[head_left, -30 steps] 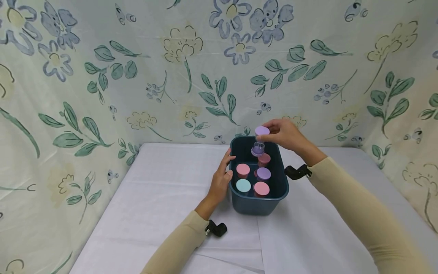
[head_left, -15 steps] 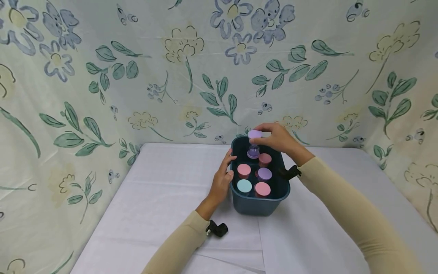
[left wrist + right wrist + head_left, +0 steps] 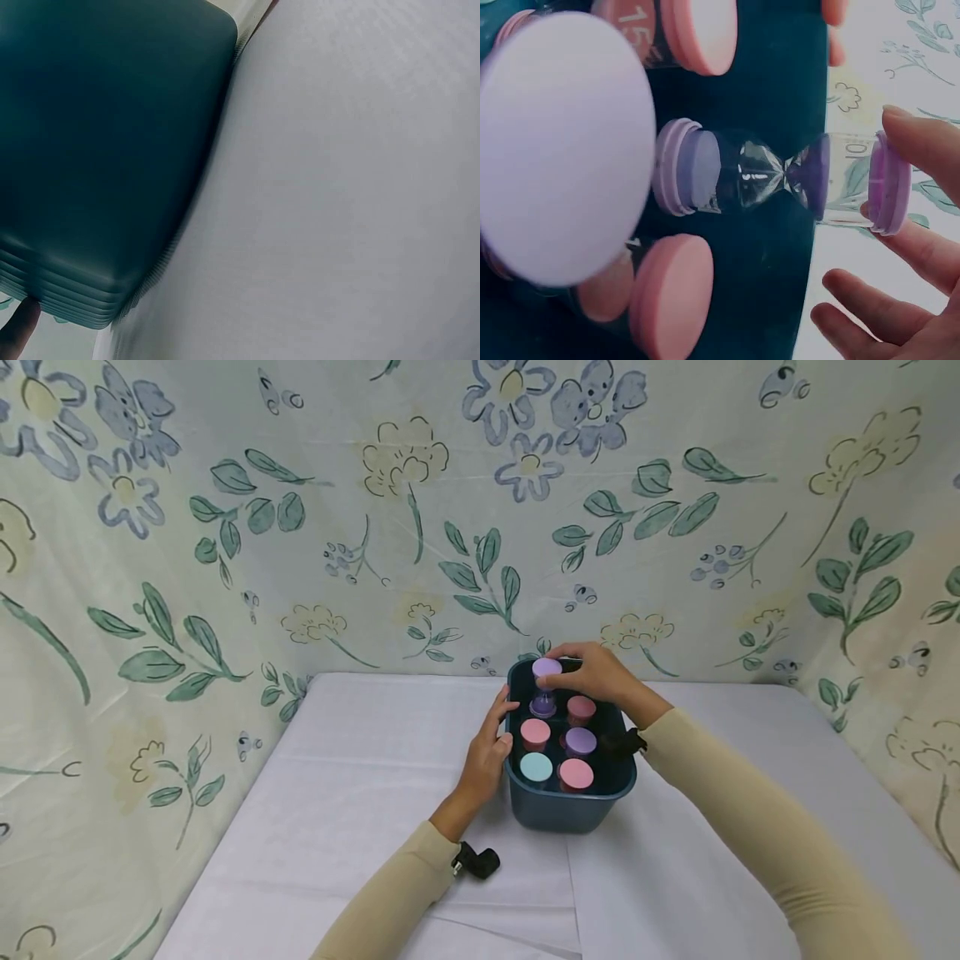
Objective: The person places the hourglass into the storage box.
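My right hand [image 3: 596, 675] pinches a purple-capped hourglass [image 3: 761, 176] by its upper cap, between thumb and finger. In the right wrist view the glass has purple sand in both bulbs. The hourglass is upright, low at the far left inside a dark teal bin [image 3: 570, 812]; whether its base touches the floor I cannot tell. Along the bin's left side lies my left hand [image 3: 480, 764], fairly straight, its fingertips at the rim. A fingertip [image 3: 22, 322] shows against the bin's ridged edge in the left wrist view.
Several more hourglasses stand in the bin, among them a light blue one [image 3: 536, 767], a purple one [image 3: 581, 742] and a pink one [image 3: 576, 774]. A white cloth [image 3: 375, 777] covers the table, and a floral curtain [image 3: 337, 527] hangs behind.
The right hand has moved left and down with the purple hourglass, lowering it from above the bin's far end into its far left. The left hand stays at the bin's side.
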A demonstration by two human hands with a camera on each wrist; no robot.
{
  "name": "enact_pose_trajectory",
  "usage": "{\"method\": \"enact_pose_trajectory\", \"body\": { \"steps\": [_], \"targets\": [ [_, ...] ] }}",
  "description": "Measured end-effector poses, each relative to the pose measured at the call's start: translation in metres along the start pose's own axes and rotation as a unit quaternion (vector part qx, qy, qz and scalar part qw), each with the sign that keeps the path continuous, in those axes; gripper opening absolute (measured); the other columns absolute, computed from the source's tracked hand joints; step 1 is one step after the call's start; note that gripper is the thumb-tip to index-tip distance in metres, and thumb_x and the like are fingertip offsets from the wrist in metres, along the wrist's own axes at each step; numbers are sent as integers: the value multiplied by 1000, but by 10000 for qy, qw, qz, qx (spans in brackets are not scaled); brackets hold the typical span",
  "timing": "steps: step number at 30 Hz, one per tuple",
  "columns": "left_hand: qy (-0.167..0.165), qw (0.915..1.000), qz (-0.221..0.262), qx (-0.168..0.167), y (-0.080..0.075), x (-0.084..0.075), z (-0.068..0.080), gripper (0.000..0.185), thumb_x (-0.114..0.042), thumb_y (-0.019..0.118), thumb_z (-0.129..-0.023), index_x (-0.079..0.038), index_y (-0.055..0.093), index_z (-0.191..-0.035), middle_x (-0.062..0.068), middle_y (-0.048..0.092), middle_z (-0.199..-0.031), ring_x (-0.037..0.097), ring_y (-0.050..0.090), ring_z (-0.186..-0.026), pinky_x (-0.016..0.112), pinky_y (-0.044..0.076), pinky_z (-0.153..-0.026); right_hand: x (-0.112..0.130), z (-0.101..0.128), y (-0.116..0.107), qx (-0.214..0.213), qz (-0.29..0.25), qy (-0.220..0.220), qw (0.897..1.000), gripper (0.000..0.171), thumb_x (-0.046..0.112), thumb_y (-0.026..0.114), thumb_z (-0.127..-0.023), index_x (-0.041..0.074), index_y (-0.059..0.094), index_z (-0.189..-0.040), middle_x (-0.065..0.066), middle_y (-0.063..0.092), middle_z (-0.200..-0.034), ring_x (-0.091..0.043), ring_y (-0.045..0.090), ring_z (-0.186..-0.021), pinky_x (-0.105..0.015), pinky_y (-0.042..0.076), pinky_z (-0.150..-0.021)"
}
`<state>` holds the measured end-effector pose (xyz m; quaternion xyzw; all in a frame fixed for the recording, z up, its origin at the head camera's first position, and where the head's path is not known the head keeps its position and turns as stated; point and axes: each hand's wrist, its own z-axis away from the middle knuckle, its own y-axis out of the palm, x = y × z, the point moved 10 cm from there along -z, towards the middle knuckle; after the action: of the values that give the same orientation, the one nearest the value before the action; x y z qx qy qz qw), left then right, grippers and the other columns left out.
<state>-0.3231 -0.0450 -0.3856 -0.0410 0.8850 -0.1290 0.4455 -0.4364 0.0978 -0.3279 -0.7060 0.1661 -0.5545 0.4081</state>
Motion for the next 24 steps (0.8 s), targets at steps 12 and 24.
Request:
{"method": "enact_pose_trajectory", "body": {
  "steps": [12,24],
  "targets": [
    [-53,10000,-16,-39,-3,-13,1,47,-6,32,-94,5,37,-139,21,18,-158,35,18,-145,62,28,-107,-2,-2,17,152,479,12,9987,62,44,76,-78,11,61,-128,-17,51,-139,-38,47,-125,-62,37,-102],
    [10,9996,-256,-129,4,29,1,50,-23,30,-96,-11,36,-145,3,17,-161,19,16,-147,60,29,-107,2,-1,24,-43,1392,-135,9902,53,43,78,-76,14,69,-119,-21,37,-148,-46,33,-132,-69,22,-103]
  ]
}}
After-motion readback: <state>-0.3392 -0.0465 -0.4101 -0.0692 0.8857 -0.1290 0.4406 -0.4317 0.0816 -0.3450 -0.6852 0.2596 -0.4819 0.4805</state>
